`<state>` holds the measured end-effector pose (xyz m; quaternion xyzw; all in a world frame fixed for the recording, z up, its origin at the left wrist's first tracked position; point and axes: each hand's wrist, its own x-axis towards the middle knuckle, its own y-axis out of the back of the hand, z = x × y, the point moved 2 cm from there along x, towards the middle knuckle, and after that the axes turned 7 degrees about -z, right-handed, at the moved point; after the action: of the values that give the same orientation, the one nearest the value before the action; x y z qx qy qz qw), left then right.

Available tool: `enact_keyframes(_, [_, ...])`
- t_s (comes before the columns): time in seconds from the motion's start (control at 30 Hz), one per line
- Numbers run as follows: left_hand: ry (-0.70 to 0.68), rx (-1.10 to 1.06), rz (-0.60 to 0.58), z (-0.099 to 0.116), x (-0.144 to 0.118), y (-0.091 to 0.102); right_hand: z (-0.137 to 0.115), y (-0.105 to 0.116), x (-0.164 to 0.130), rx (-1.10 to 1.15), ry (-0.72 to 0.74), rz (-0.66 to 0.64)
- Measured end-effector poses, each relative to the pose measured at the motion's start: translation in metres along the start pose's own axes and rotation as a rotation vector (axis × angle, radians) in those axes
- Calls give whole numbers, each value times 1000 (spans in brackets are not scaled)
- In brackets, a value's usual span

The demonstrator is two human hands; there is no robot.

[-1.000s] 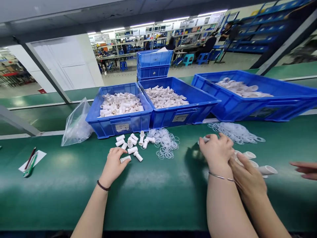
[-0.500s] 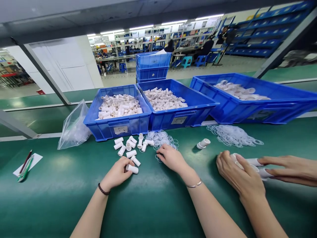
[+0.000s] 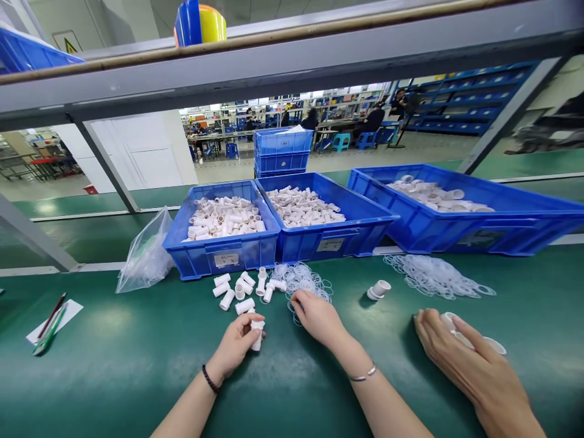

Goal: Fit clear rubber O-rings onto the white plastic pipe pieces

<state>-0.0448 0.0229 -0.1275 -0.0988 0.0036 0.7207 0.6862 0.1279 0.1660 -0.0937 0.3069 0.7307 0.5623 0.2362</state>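
My left hand [image 3: 238, 345] is closed around a short white plastic pipe fitting [image 3: 258, 336], held nearly upright just above the green table. Beside it lies a small group of similar white fittings [image 3: 245, 306], some with a wider collar. My right hand [image 3: 318, 317] reaches to the near edge of a pile of thin clear rings [image 3: 306, 281]. Its fingers are bent together and point down at the rings. Whatever sits between those fingertips is hidden.
Blue bins [image 3: 228, 258] of white fittings line the back. A co-worker's hand [image 3: 460, 350] rests on larger white pieces at right, near another ring pile [image 3: 438, 277] and a lone fitting [image 3: 378, 290]. A plastic bag [image 3: 145, 255] and pens [image 3: 49, 325] lie left.
The view has tilted upward. My left hand has turned its fitting from lying sideways to nearly upright. My right hand stays at the rings. One of the co-worker's hands has left view.
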Motion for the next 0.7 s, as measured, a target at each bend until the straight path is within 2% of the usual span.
enact_keyframes(0.13, [-45, -24, 18, -1, 1, -4, 2, -6, 2, -36, -55, -22])
enact_keyframes(0.33, [-78, 90, 8, -3, 2, -1, -6, -9, 0, 47, 104, 151])
enact_keyframes(0.4, [-77, 194, 8, -3, 1, 0, -9, -9, -1, 74, 91, 117])
enact_keyframes(0.53, [-133, 438, 30, 3, -1, 1, -17, -11, -2, 197, 50, -34])
enact_keyframes(0.7, [-110, 538, 41, 7, -4, -3, -39, -12, -9, 454, 191, 48])
